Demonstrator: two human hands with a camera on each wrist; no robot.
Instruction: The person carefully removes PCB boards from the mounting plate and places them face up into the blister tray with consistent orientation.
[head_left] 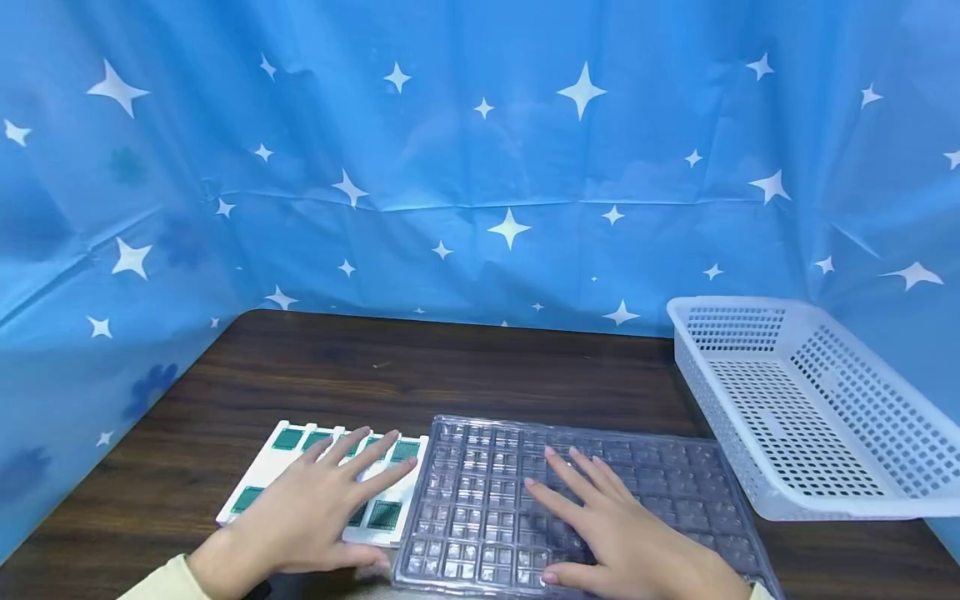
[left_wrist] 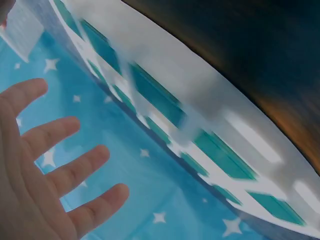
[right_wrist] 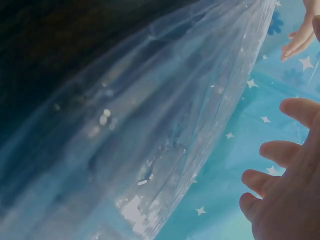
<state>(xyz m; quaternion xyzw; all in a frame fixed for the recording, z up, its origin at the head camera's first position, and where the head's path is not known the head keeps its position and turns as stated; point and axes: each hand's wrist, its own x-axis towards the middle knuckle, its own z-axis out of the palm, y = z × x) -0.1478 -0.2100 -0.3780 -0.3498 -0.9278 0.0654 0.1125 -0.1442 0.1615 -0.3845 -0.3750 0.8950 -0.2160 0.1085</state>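
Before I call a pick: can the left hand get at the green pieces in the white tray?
Likely yes: the left hand hovers open and empty over the white tray, and nothing but the hand itself seems to cover the green pieces.

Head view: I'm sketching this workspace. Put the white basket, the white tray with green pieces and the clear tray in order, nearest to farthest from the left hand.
1. White tray with green pieces: partly covered by the left hand.
2. Clear tray: to that hand's right.
3. White basket: far right, beyond the clear tray.
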